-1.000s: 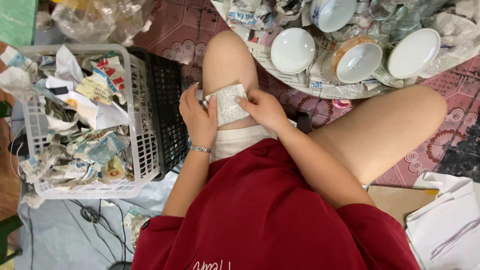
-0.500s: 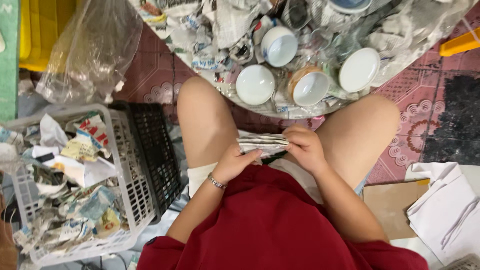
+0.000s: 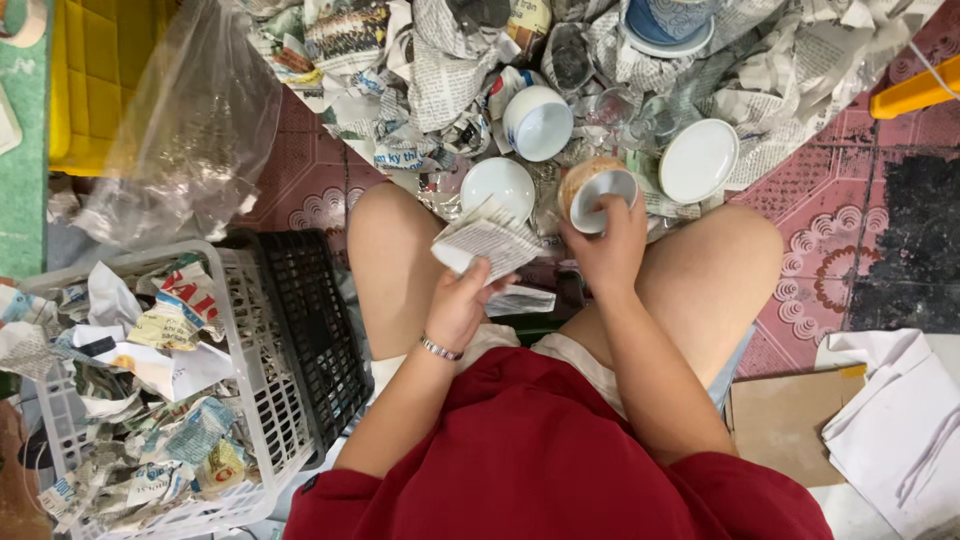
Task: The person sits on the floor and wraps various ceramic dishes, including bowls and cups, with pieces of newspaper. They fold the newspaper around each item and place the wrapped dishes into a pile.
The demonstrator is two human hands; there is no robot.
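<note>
The folded newspaper (image 3: 485,243) is a small gray and white sheet with tiny print. It is bent into a flat wedge and tilts up, held by one corner. It sits just left of the cup. The cup (image 3: 597,188) is small and round, brown outside and white inside. Its open mouth faces up, and fingers wrap its near side.

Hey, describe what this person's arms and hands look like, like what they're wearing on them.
Both forearms are bare, with red short sleeves ending near the elbows. The left hand has a thin silver bracelet at the wrist. The right hand shows no bracelet, watch or glove. No rings can be made out.
</note>
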